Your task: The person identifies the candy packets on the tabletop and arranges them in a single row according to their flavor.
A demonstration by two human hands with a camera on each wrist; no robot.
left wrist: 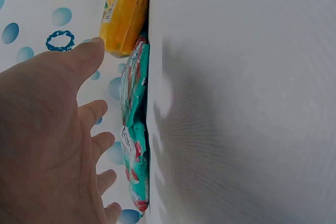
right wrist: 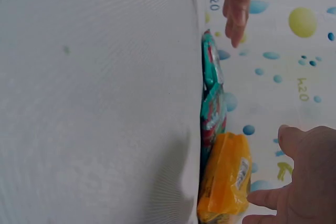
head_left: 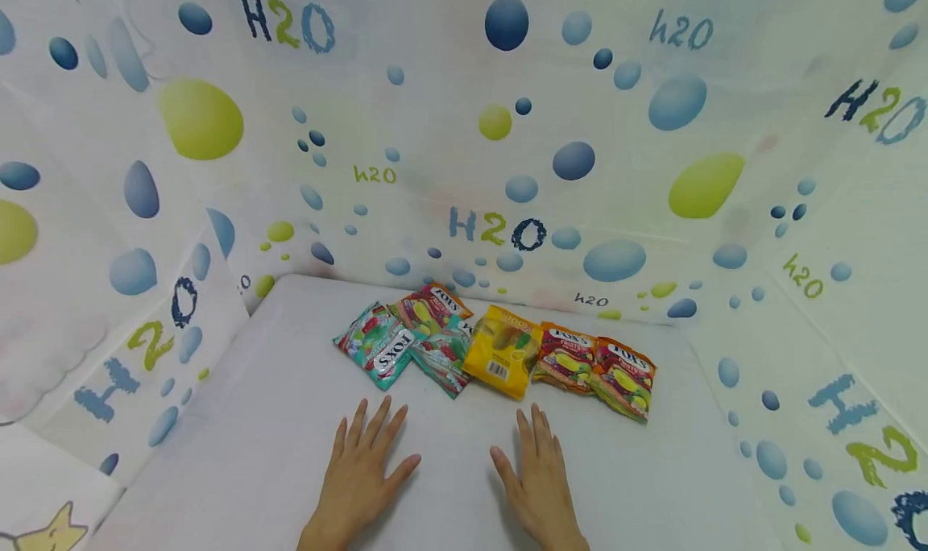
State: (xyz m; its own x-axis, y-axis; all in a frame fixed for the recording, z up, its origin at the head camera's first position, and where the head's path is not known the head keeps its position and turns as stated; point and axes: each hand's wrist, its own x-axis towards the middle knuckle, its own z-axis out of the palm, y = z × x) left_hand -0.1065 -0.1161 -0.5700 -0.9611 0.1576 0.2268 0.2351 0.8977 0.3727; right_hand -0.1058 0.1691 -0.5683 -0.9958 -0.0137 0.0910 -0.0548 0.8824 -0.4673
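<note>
Teal plastic packs (head_left: 379, 345) x2, yellow plastic pack (head_left: 503, 351) x1, red-orange packs (head_left: 623, 379) x3 (clear head-cam only); L hand (head_left: 360, 469), R hand (head_left: 538, 478) extended.

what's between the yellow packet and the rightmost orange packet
Another orange FOX'S packet sits between the yellow packet and the rightmost packet in the head view.

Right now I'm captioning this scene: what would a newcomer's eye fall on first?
Likely the yellow bag, mid-row on the white table, with teal bags to its left and orange bags on both sides. Next, the left hand and right hand, both empty and nearer the camera. Behind everything rises the backdrop, spotted blue and green.
</note>
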